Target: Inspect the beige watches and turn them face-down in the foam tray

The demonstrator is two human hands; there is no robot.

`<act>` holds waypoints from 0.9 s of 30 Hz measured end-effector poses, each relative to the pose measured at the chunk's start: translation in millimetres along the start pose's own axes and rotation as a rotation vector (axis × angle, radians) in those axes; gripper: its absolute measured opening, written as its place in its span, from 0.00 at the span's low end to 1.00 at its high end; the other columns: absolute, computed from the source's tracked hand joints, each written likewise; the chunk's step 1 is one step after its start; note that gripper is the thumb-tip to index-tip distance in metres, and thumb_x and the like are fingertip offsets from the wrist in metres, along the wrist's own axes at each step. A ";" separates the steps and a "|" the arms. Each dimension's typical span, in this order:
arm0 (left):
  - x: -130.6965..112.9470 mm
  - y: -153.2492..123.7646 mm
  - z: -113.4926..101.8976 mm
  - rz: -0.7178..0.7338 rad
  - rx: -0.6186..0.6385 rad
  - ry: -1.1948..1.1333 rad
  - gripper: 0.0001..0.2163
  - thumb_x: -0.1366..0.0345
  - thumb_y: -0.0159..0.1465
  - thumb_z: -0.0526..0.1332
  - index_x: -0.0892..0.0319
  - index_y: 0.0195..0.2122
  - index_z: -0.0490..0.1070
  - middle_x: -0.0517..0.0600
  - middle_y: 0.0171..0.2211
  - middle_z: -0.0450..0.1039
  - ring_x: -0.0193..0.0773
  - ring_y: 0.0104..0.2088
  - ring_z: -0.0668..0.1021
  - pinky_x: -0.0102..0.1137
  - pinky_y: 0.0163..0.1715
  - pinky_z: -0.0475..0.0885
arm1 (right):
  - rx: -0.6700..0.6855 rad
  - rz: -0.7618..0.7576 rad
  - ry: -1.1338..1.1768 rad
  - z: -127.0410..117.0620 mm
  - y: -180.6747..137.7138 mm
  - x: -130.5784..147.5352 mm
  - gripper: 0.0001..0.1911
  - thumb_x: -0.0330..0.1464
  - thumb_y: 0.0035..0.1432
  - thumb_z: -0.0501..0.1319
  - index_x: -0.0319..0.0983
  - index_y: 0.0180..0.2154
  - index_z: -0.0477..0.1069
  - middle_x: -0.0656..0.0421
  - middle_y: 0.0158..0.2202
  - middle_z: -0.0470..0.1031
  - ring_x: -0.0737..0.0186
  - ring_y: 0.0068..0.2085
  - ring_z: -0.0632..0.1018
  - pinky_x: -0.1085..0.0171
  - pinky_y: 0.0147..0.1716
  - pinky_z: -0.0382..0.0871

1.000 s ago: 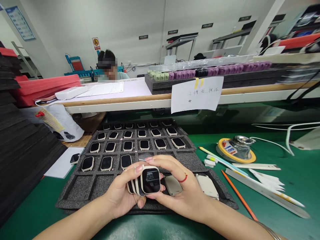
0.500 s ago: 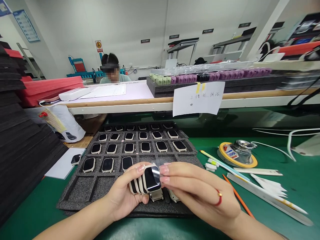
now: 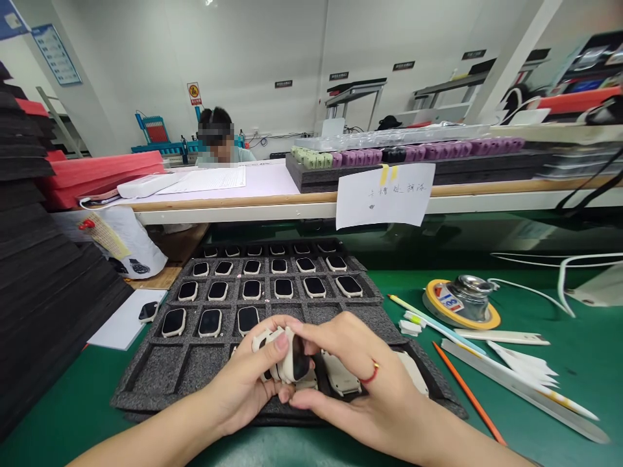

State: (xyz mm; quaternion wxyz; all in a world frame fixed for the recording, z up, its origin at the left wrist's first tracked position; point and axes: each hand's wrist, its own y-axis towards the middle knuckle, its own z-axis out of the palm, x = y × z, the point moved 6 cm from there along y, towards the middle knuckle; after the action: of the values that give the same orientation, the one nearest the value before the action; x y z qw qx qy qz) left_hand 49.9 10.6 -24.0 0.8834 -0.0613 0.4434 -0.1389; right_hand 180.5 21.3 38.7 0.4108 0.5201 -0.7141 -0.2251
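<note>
My left hand (image 3: 243, 383) is closed round a small stack of beige watch bodies (image 3: 265, 355) with black screens, held over the near edge of a dark foam tray (image 3: 160, 373). My right hand (image 3: 360, 379), with a red band on one finger, pinches the front watch body (image 3: 296, 362) of that stack, which is turned edge-on. Several more watch bodies (image 3: 250, 289) lie screen-up in the tray's pockets. Other beige watch bodies (image 3: 341, 375) lie face-down in the near pockets under my right hand.
A tape roll with a metal cup (image 3: 462, 298), pencils (image 3: 464, 389), white strips (image 3: 520, 360) and a cable (image 3: 559, 272) lie right on the green mat. Black foam sheets (image 3: 43, 279) stack at left. A paper note (image 3: 384, 194) hangs from the shelf; another person (image 3: 219, 139) sits beyond.
My right hand has come back from the front watch's screen and now grips that watch, which has turned from screen-up to edge-on. The left hand has kept its hold on the stack.
</note>
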 end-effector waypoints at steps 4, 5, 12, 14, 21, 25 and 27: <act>0.9 0.7 2.7 0.009 0.023 0.052 0.17 0.59 0.53 0.74 0.59 0.39 0.73 0.47 0.28 0.74 0.27 0.22 0.72 0.19 0.17 0.64 | 0.087 0.173 0.108 10.0 -4.3 -9.2 0.30 0.37 0.55 0.70 0.45 0.57 0.65 0.60 0.35 0.72 0.62 0.34 0.75 0.64 0.33 0.74; 1.2 1.1 1.1 0.001 0.003 0.049 0.17 0.59 0.52 0.74 0.60 0.39 0.73 0.47 0.28 0.73 0.27 0.22 0.72 0.19 0.17 0.64 | 0.075 0.187 0.141 9.3 -4.3 -10.1 0.28 0.34 0.55 0.70 0.45 0.56 0.66 0.60 0.35 0.72 0.62 0.34 0.75 0.65 0.33 0.74; 1.7 2.4 -7.2 -0.035 -0.056 -0.073 0.15 0.56 0.55 0.71 0.61 0.37 0.76 0.48 0.27 0.74 0.27 0.20 0.72 0.16 0.11 0.59 | -0.004 0.135 0.198 0.3 0.2 -10.8 0.29 0.28 0.54 0.68 0.45 0.56 0.64 0.55 0.47 0.75 0.58 0.46 0.76 0.62 0.44 0.74; 2.0 2.7 -5.0 -0.048 -0.021 -0.059 0.17 0.55 0.55 0.71 0.61 0.39 0.76 0.50 0.29 0.75 0.32 0.24 0.78 0.17 0.12 0.64 | -0.001 0.124 0.197 0.6 0.2 -11.5 0.30 0.28 0.54 0.68 0.44 0.57 0.64 0.55 0.48 0.75 0.57 0.47 0.76 0.60 0.47 0.74; 2.6 2.6 -1.2 -0.049 0.058 -0.031 0.18 0.55 0.56 0.70 0.59 0.42 0.74 0.50 0.28 0.77 0.37 0.25 0.81 0.19 0.11 0.68 | 0.038 0.122 0.160 2.7 -0.3 -12.1 0.31 0.27 0.53 0.67 0.44 0.58 0.64 0.55 0.48 0.75 0.56 0.49 0.76 0.58 0.48 0.74; 5.8 1.2 -3.6 -0.072 0.043 0.000 0.19 0.58 0.55 0.72 0.60 0.44 0.72 0.51 0.30 0.77 0.36 0.26 0.81 0.20 0.15 0.72 | 0.054 0.087 0.105 0.2 0.8 -11.3 0.30 0.28 0.54 0.69 0.43 0.57 0.65 0.54 0.48 0.76 0.56 0.48 0.76 0.58 0.49 0.73; 6.3 0.7 -6.1 -0.079 0.009 0.001 0.19 0.62 0.54 0.73 0.60 0.44 0.72 0.51 0.31 0.78 0.35 0.28 0.81 0.20 0.19 0.74 | 0.027 0.094 0.070 -5.3 2.5 -15.3 0.28 0.29 0.54 0.69 0.43 0.56 0.66 0.54 0.47 0.76 0.56 0.47 0.77 0.58 0.48 0.73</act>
State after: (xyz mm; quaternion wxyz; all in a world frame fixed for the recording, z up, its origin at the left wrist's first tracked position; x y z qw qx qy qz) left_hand 48.7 9.5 -32.6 0.8773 -0.0748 0.4403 -0.1755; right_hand 185.3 37.0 38.1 0.4386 0.4991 -0.7260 -0.1776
